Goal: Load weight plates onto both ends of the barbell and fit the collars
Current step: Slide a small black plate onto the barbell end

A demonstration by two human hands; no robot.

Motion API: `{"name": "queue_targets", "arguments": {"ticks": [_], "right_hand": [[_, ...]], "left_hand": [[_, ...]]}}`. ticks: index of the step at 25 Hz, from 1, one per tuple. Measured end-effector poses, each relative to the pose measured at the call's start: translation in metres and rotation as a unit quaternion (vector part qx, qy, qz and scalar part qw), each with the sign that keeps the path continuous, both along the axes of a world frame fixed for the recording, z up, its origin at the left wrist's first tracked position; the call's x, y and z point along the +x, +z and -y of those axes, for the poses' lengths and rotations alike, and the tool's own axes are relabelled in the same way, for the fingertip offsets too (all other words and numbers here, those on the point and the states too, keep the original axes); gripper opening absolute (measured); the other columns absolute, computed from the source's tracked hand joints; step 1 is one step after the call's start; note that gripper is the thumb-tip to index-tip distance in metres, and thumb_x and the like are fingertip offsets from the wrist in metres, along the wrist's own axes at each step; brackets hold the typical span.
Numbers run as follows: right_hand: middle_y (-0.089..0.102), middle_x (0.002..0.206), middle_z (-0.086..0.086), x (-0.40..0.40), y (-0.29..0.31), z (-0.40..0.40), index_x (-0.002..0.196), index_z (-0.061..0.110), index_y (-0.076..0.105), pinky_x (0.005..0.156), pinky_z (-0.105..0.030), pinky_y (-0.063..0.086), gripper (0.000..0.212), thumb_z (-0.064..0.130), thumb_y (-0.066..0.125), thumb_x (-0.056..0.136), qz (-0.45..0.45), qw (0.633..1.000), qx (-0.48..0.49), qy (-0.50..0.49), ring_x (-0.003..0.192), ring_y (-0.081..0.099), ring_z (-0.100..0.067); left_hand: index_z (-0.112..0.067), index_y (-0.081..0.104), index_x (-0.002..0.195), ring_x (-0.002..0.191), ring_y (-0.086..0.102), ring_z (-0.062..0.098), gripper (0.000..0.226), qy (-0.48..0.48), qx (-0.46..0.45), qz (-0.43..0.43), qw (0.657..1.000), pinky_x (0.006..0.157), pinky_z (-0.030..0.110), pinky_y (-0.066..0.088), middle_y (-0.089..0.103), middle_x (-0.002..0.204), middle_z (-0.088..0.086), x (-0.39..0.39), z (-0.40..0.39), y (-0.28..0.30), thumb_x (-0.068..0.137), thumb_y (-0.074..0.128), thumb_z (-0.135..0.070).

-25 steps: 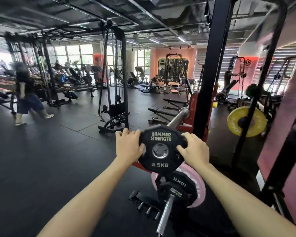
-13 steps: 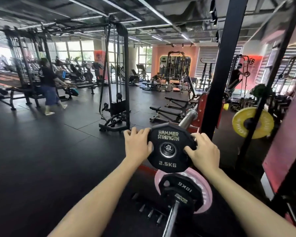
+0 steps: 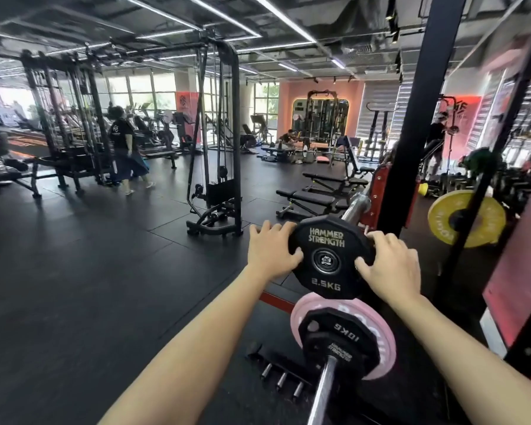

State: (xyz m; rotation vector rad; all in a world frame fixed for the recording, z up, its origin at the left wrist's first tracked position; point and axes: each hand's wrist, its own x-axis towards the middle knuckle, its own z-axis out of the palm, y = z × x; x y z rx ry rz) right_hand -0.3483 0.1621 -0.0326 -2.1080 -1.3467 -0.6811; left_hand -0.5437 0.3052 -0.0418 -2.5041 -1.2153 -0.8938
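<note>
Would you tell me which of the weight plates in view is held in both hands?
The black 2.5KG plate, gripped by the left hand and right hand; the 10KG plate, pink plate and yellow plate go untouched.

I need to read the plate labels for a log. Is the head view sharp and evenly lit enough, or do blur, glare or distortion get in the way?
Head view: the 2.5KG plate is sharp and legible between the left hand and right hand; the 10KG plate reads upside down; the windows blow out; wide-angle bending curves the rack upright.
</note>
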Motion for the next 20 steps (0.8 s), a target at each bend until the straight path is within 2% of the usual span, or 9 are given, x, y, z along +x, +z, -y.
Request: {"name": "queue_targets", "arguments": {"ticks": [4,9,14,20], "right_hand": [[0.061,0.104,-0.006,-0.008,0.000,0.008,0.120,0.017,0.056,0.080,-0.042,0.040,0.057,0.053,0.060,0.076,0.023,1.000,0.008,-0.008,0.098,0.055,-0.029],[0.059,0.115,-0.005,-0.005,0.005,0.007,0.130,0.021,0.050,0.086,-0.043,0.041,0.070,0.071,0.052,0.080,0.024,0.999,-0.004,-0.044,0.108,0.051,-0.028],[0.059,0.114,-0.003,0.007,0.005,0.001,0.129,0.024,0.054,0.082,-0.042,0.040,0.068,0.072,0.051,0.081,0.063,0.997,-0.010,-0.047,0.105,0.051,-0.027],[0.062,0.108,-0.006,0.032,0.002,-0.030,0.122,0.019,0.059,0.077,-0.042,0.041,0.064,0.067,0.059,0.080,0.063,0.996,0.009,-0.069,0.099,0.054,-0.030]], "left_hand": [[-0.028,0.050,0.133,0.116,0.050,0.025,0.070,0.001,0.007,0.012,1.000,0.094,0.047,0.035,0.065,0.121,0.000,-0.009,0.005,0.000,0.081,0.039,-0.074],[-0.028,0.050,0.133,0.119,0.048,0.026,0.078,0.023,0.015,0.014,1.000,0.098,0.050,0.035,0.063,0.125,0.000,-0.010,0.001,0.004,0.081,0.033,-0.084],[-0.027,0.050,0.133,0.117,0.050,0.025,0.086,0.046,0.004,-0.002,0.999,0.096,0.049,0.037,0.063,0.124,-0.001,0.004,-0.014,-0.002,0.078,0.025,-0.088],[-0.022,0.058,0.121,0.104,0.054,0.027,0.072,0.046,0.051,0.002,0.998,0.086,0.045,0.037,0.065,0.111,0.002,0.044,-0.038,-0.008,0.083,0.037,-0.079]]}}
